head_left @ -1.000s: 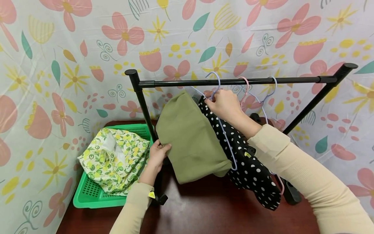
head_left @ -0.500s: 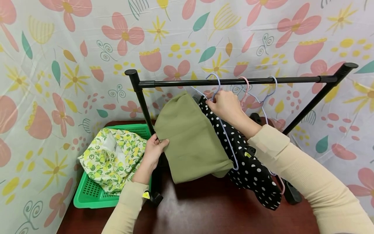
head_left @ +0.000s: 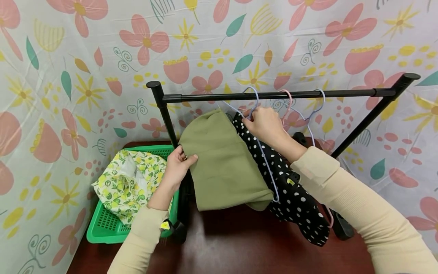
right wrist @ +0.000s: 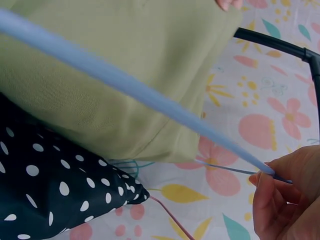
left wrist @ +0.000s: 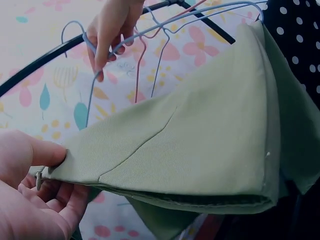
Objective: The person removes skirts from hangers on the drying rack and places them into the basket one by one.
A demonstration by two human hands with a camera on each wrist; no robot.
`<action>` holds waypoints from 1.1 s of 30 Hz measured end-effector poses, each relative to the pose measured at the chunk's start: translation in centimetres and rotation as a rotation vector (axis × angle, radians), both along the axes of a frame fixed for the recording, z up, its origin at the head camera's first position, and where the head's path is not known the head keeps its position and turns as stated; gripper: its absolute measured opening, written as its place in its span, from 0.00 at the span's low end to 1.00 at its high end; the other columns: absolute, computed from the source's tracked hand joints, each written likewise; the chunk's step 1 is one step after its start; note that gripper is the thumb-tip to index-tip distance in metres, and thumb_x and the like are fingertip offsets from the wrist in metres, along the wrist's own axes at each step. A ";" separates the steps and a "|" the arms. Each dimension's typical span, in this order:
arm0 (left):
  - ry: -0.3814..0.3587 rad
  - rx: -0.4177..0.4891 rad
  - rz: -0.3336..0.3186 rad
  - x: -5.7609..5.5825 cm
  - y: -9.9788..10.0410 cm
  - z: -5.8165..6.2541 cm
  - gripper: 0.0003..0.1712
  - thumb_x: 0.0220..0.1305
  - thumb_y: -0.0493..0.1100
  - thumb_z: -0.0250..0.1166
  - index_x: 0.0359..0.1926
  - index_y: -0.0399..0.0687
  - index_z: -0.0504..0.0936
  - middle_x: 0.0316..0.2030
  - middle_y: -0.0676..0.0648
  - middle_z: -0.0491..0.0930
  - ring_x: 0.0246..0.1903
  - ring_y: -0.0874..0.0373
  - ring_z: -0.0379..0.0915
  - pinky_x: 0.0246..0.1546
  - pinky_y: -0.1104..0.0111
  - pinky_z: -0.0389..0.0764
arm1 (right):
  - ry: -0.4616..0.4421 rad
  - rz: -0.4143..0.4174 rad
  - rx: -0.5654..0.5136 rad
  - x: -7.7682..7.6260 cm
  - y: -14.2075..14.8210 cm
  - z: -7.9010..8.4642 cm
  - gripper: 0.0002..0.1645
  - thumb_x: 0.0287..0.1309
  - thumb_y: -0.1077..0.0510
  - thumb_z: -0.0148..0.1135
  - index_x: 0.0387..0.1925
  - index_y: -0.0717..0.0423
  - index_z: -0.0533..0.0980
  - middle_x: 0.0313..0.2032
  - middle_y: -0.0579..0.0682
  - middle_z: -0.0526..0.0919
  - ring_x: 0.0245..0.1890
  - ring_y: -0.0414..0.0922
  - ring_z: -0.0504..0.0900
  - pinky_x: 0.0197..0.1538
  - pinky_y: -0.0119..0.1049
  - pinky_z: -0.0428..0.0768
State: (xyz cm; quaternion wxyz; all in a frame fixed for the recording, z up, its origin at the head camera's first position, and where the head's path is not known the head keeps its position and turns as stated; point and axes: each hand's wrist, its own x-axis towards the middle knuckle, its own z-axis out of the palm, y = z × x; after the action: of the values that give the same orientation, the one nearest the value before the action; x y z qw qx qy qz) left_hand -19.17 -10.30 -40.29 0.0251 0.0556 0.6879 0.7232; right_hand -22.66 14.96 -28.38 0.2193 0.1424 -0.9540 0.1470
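An olive-green skirt-like garment (head_left: 226, 163) with a small zipper pull (left wrist: 39, 180) at its edge is spread over the lower part of a blue hanger (head_left: 266, 163). My left hand (head_left: 178, 165) pinches the garment's left edge between thumb and fingers, beside the zipper. My right hand (head_left: 265, 123) grips the hanger at its neck, just under the hook, which loops over the black rail (head_left: 212, 97). Behind the green cloth hangs a black polka-dot garment (head_left: 294, 198), partly covered by it and by my right arm.
A green basket (head_left: 102, 232) holding a lemon-print garment (head_left: 137, 186) stands left of the rack's post. On the rail to the right hang a pink hanger (head_left: 288, 104) and another blue hanger (head_left: 321, 104). The rack stands on a dark red table (head_left: 239, 247) before a floral cloth backdrop.
My left hand has moved left and slightly up, drawing the green garment's left edge outward. The right hand stays nearly still at the hanger's neck.
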 end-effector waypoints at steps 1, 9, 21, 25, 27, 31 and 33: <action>0.005 -0.011 -0.003 0.1 -0.1 0.4 0.25 0.62 0.34 0.59 0.60 0.45 0.67 0.53 0.42 0.75 0.46 0.54 0.74 0.47 0.64 0.76 | -0.001 0.002 0.002 0.0 0.0 0.0 0.29 0.56 0.55 0.58 0.03 0.51 0.62 0.04 0.45 0.61 0.09 0.43 0.60 0.16 0.35 0.58; 0.065 -0.074 -0.017 0.4 -0.5 2.5 0.23 0.62 0.35 0.59 0.58 0.45 0.68 0.48 0.41 0.76 0.37 0.57 0.73 0.40 0.68 0.76 | -0.014 0.012 0.005 0.0 0.0 0.0 0.24 0.57 0.55 0.56 0.07 0.52 0.71 0.05 0.47 0.66 0.09 0.43 0.63 0.15 0.34 0.60; 0.134 -0.100 -0.006 1.3 -1.7 4.5 0.25 0.62 0.36 0.60 0.60 0.48 0.68 0.47 0.41 0.77 0.42 0.55 0.73 0.46 0.64 0.76 | 0.013 0.046 -0.021 -0.1 0.2 0.4 0.12 0.57 0.55 0.56 0.29 0.54 0.84 0.09 0.49 0.74 0.11 0.47 0.68 0.18 0.37 0.64; 0.158 -0.107 -0.008 1.7 -2.1 5.2 0.25 0.61 0.35 0.60 0.60 0.47 0.68 0.45 0.42 0.78 0.42 0.56 0.72 0.47 0.64 0.75 | 0.036 0.055 -0.020 0.0 0.3 0.7 0.12 0.56 0.55 0.56 0.31 0.55 0.85 0.12 0.50 0.77 0.12 0.48 0.70 0.17 0.38 0.65; 0.173 -0.108 -0.007 1.9 -2.3 5.5 0.25 0.61 0.35 0.60 0.60 0.46 0.68 0.43 0.44 0.79 0.41 0.56 0.73 0.46 0.64 0.75 | 0.041 0.054 -0.014 0.0 0.4 0.9 0.12 0.56 0.55 0.57 0.30 0.55 0.84 0.11 0.51 0.76 0.12 0.49 0.70 0.17 0.38 0.64; 0.205 -0.128 -0.004 2.3 -2.6 6.0 0.24 0.61 0.35 0.61 0.59 0.45 0.69 0.39 0.50 0.80 0.38 0.57 0.73 0.43 0.65 0.75 | 0.041 0.050 -0.014 0.1 0.5 1.2 0.13 0.56 0.55 0.57 0.31 0.57 0.84 0.08 0.50 0.72 0.11 0.48 0.68 0.16 0.36 0.61; 0.215 -0.135 -0.002 2.4 -2.8 6.2 0.23 0.61 0.35 0.61 0.58 0.44 0.70 0.37 0.53 0.80 0.37 0.57 0.72 0.42 0.66 0.75 | 0.040 0.046 -0.014 0.1 0.6 1.4 0.13 0.57 0.54 0.57 0.33 0.57 0.84 0.09 0.50 0.72 0.11 0.47 0.66 0.16 0.35 0.60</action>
State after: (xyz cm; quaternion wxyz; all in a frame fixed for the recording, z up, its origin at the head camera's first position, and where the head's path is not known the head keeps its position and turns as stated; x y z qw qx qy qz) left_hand -16.74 -13.09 -34.05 -0.0446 0.1317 0.7336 0.6652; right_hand -22.54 15.55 -27.01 0.2360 0.1656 -0.9448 0.1557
